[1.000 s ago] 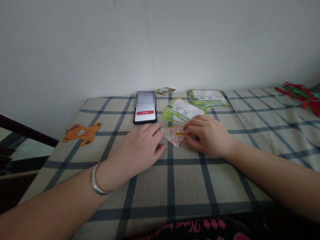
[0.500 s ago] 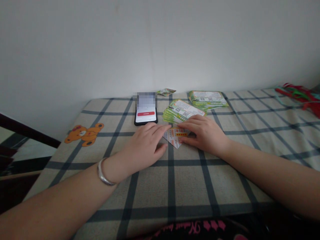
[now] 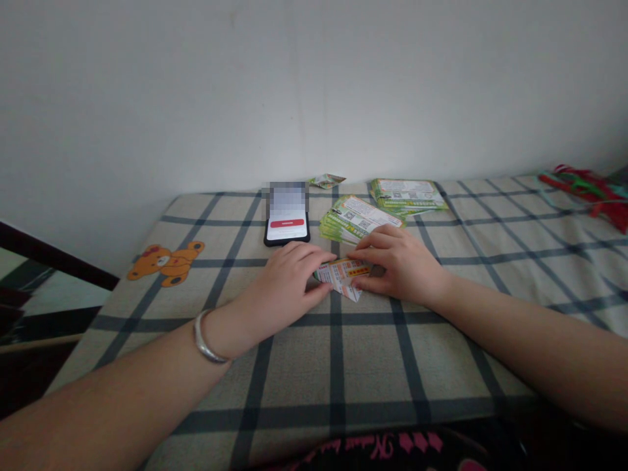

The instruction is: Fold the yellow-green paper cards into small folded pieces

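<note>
Between my hands is a small folded paper flyer (image 3: 346, 275), printed in orange, white and a little green, with a pointed corner toward me. My left hand (image 3: 297, 278), with a silver bracelet on its wrist, pinches the flyer's left end between thumb and fingers. At the right end, my right hand (image 3: 397, 265) has its thumb and fingers closed on the paper. Just beyond my right hand lies a fanned stack of green and white flyers (image 3: 360, 218), partly covered by its fingers.
A phone (image 3: 287, 229) with a lit screen lies beyond my left hand. By the wall are a folded paper piece (image 3: 328, 180) and a second flyer stack (image 3: 407, 194). A bear patch (image 3: 167, 263) decorates the checked cloth (image 3: 294, 386). Red and green fabric (image 3: 589, 193) lies far right.
The flyer has turned and shifted slightly, its near corner moving right and toward me. My left thumb has come up onto its left end, where a green edge now shows.
</note>
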`<state>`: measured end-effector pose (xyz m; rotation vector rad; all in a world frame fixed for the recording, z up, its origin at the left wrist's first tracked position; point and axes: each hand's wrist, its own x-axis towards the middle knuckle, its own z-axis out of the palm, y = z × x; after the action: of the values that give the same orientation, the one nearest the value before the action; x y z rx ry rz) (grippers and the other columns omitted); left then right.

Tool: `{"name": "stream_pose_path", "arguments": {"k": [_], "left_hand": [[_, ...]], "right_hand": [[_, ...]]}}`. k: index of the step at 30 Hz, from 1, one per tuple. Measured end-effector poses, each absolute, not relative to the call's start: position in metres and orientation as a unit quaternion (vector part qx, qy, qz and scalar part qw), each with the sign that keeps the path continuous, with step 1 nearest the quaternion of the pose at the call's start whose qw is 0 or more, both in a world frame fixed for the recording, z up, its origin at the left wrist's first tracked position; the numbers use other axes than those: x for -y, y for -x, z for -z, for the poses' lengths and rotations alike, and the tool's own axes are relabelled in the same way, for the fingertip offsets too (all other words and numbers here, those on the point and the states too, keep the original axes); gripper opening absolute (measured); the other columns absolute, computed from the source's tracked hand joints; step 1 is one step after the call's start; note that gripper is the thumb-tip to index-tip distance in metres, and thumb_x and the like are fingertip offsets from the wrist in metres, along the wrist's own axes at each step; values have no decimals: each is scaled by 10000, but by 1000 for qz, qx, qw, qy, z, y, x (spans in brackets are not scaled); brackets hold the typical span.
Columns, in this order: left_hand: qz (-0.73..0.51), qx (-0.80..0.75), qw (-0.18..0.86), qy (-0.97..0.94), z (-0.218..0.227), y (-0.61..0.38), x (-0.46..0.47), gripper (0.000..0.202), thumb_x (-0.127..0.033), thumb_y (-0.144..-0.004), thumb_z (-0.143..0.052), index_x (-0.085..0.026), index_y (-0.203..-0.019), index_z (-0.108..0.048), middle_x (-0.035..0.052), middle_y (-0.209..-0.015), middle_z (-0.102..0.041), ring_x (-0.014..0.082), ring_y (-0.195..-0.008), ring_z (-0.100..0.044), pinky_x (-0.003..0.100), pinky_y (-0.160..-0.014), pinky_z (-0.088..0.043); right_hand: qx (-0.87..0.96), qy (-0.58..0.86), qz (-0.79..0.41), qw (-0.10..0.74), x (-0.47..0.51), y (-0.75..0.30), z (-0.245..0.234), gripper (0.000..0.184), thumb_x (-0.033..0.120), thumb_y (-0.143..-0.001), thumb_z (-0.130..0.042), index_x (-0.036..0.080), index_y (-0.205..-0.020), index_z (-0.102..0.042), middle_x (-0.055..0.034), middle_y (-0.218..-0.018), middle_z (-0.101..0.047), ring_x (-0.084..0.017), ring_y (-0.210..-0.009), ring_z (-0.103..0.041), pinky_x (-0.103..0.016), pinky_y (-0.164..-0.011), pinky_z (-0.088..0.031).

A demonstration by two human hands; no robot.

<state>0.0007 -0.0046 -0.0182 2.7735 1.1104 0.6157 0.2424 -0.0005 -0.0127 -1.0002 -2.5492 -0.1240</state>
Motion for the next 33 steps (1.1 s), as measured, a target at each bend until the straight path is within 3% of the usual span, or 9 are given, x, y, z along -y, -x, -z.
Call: {"name": "stream_pose_path", "arguments": {"k": [8, 13, 33], "left_hand": [[-182, -415, 6, -891, 17, 1, 5, 390, -419, -835, -676, -197, -1153, -637, 78, -1129, -603, 268, -1066, -542, 453, -927, -453], [-189, -401, 38, -895, 16, 1, 2, 322, -403, -833, -685, -203, -1084, -655, 68, -1105, -618, 252, -1055, -552, 428, -921, -457], [-221, -381, 39, -897, 14, 0, 3, 283, -298, -825, -700, -204, -1090, -669, 58, -1020, -645, 227, -968, -586, 396, -863, -478]], "right_hand": [[909, 369, 46, 190, 2, -243, 13, 483, 521, -823, -646, 196, -1180, -674, -88, -1139, -676, -315, -1135, -498, -481, -969, -397], [909, 365, 42, 196, 4, -243, 12, 362, 434, -857, -627, 204, -1130, -688, -61, -1138, -682, -318, -1206, -461, -480, -1021, -368], [891, 379, 38, 249, 3, -241, 13, 240, 371, -809, -695, 209, -986, -704, -80, -983, -650, -254, -964, -532, -402, -878, -437]]}}
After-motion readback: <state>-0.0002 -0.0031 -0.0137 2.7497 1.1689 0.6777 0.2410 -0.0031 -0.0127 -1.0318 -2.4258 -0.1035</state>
